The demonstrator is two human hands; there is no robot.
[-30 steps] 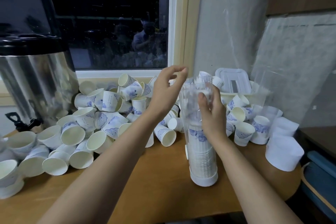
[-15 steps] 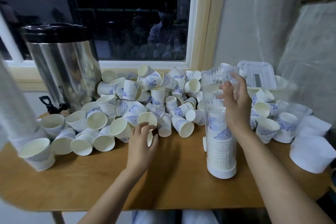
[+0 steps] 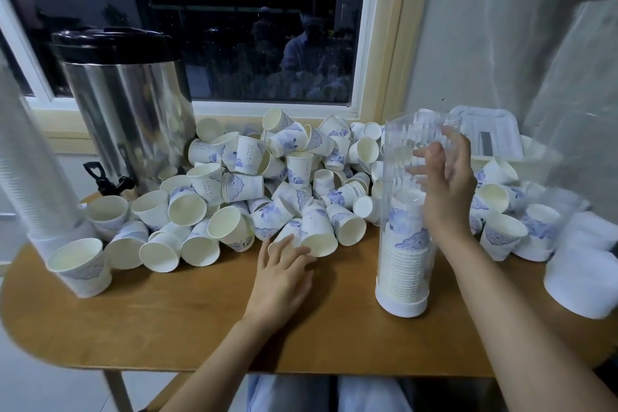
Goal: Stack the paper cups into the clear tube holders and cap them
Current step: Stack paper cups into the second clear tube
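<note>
A clear tube holder [image 3: 403,157] stands upright on a white base at the table's right, about half full of stacked paper cups [image 3: 406,264]. My right hand [image 3: 446,191] is against its right side, fingers spread around the wall. My left hand [image 3: 284,274] lies low on the table, its fingertips touching a lying paper cup [image 3: 316,234] at the front of a big pile of loose white-and-blue cups [image 3: 254,177].
A steel urn [image 3: 130,114] with a black tap stands at the back left. Another tube of cups [image 3: 30,157] leans at the far left, with an upright cup [image 3: 80,266] beside it. White caps [image 3: 583,281] lie at the right. The wooden table [image 3: 187,321] ends near me.
My left hand came down from the tube's top to the front of the cup pile. My right hand stayed on the tube. The view has tilted down and left.
</note>
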